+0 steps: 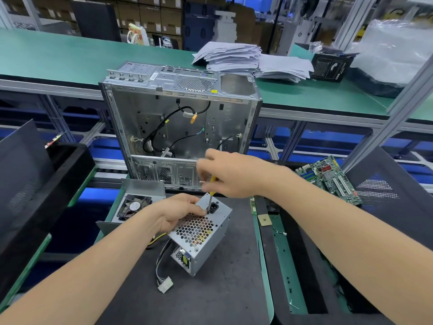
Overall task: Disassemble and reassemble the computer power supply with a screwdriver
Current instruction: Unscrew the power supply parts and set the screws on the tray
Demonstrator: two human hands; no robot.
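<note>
- Grey perforated metal power supply box [206, 240], tilted on the dark mat [210, 299], is gripped at its top corner by the left hand [180, 214].
- Right hand [232, 177] pinches a yellow-handled screwdriver [212, 184], tip down on the box beside its socket [215, 205].
- Open silver computer case [182, 118] stands behind.

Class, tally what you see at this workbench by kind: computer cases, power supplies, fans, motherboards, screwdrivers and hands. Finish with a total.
case: 1
power supply: 1
fan: 1
motherboard: 1
screwdriver: 1
hands: 2 (left hand, right hand)
Total: 7
</note>
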